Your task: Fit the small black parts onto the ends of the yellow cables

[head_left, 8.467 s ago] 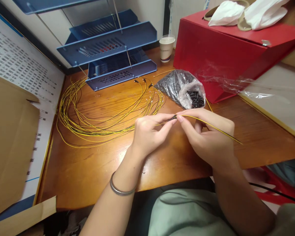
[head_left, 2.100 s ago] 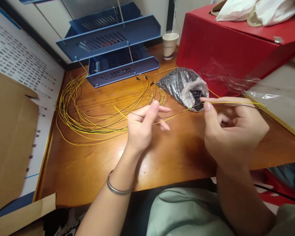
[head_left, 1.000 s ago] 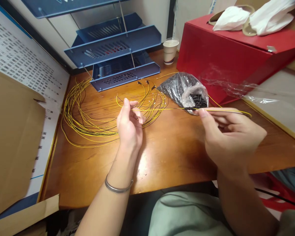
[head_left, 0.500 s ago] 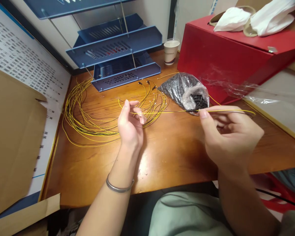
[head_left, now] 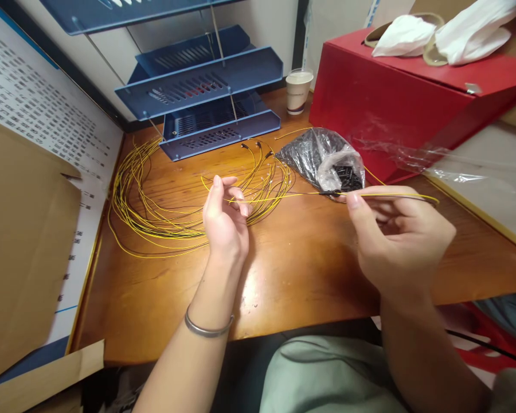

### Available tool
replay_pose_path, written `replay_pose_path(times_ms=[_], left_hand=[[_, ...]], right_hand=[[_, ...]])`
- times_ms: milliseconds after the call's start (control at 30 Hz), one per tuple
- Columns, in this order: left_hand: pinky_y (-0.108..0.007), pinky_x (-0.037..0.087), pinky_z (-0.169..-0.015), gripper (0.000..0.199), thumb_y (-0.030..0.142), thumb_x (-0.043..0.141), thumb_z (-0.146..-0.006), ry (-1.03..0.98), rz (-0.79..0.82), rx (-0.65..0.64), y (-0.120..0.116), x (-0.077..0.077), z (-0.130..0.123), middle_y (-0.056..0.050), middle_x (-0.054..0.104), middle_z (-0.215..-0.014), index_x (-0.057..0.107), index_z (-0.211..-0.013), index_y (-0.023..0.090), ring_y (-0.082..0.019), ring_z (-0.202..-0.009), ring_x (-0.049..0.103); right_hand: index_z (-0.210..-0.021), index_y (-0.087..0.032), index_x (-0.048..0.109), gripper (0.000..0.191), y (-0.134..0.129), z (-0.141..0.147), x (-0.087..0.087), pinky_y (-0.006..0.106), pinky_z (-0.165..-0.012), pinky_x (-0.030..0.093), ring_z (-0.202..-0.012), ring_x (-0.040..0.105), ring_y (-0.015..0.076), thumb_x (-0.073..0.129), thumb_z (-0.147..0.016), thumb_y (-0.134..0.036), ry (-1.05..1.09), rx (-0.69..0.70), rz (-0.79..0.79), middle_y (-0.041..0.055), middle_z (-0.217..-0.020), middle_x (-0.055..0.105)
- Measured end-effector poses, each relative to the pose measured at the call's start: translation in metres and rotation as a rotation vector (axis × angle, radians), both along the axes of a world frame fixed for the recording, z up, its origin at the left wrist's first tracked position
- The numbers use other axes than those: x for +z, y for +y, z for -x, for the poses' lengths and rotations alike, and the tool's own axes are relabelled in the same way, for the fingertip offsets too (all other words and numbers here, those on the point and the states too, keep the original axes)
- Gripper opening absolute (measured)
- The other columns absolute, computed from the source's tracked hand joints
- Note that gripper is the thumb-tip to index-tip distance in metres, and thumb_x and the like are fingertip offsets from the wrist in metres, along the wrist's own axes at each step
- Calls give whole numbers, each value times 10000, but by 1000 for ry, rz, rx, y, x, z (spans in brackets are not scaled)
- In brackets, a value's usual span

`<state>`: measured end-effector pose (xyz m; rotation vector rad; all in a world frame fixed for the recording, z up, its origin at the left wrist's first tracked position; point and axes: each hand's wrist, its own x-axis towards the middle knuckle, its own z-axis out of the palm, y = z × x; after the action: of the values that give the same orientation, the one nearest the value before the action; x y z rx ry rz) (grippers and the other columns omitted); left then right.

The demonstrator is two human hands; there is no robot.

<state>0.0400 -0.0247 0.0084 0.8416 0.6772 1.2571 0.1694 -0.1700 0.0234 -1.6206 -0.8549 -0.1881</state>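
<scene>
A thin pair of yellow and black wires [head_left: 290, 197] stretches between my two hands above the table. My left hand [head_left: 227, 221] is closed around its left part, palm turned up, and a short yellow end sticks out past the thumb. At the other side, my right hand [head_left: 402, 241] pinches the pair between thumb and forefinger, with the wire tails lying over the fingers. Just left of those fingertips a small black sleeve-like piece [head_left: 330, 193] sits on the wires. Behind it lies a clear plastic bag [head_left: 303, 155] of small black parts [head_left: 347, 179].
A large loose coil of yellow and black wires [head_left: 126, 195] lies on the wooden table [head_left: 284, 275] at left. Blue tiered trays [head_left: 223, 135] stand behind it. Further right are a paper cup [head_left: 298, 94] and a red box [head_left: 391, 103]. Cardboard [head_left: 26, 246] flanks the left edge.
Both hands have shifted slightly left, keeping their hold on the wires. The black piece has moved a little left too and shows slightly more beside my right fingertips.
</scene>
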Motion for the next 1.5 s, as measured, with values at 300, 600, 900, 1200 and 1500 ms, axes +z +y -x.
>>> replay_pose_path(times_ms=[300, 600, 900, 1200, 1500], left_hand=[[-200, 341, -432, 245, 409, 623, -936, -53, 4, -26, -1, 4, 1, 56, 523, -588, 633, -825, 192, -30, -396, 419], [-185, 317, -411, 352, 302, 489, -1020, -112, 160, 8, -8, 19, -3, 47, 500, -521, 632, -731, 162, -46, -364, 414], [-184, 324, -412, 339, 322, 524, -1007, -110, 166, 11, -8, 20, -3, 51, 486, -516, 626, -725, 166, -46, -375, 409], [-184, 316, -415, 356, 299, 516, -1007, -99, 145, 27, -8, 19, -3, 45, 482, -518, 625, -697, 161, -45, -392, 412], [-188, 334, -423, 321, 307, 551, -984, -106, 109, 5, -8, 17, -2, 43, 494, -527, 629, -710, 161, -45, -385, 425]], right_hand=[[-945, -183, 769, 133, -4, 2, 3, 211, -388, 413, -463, 536, 68, 737, -823, -143, 21, 83, -133, 37, -844, 766], [-945, -177, 719, 97, 0, 4, 5, 222, -305, 329, -382, 464, 48, 730, -851, -154, 171, 146, -344, 28, -830, 776], [-1008, -152, 747, 151, 0, 4, 5, 205, -307, 335, -388, 495, 37, 687, -876, -109, 141, 190, -331, 70, -956, 804], [-1007, -159, 762, 188, -3, 4, 4, 202, -546, 566, -666, 720, 106, 688, -864, -62, 18, 166, -250, 46, -942, 805], [-1026, -264, 774, 257, -5, 3, 2, 263, -469, 466, -546, 619, 100, 690, -862, -86, -36, 183, -215, -1, -942, 795]])
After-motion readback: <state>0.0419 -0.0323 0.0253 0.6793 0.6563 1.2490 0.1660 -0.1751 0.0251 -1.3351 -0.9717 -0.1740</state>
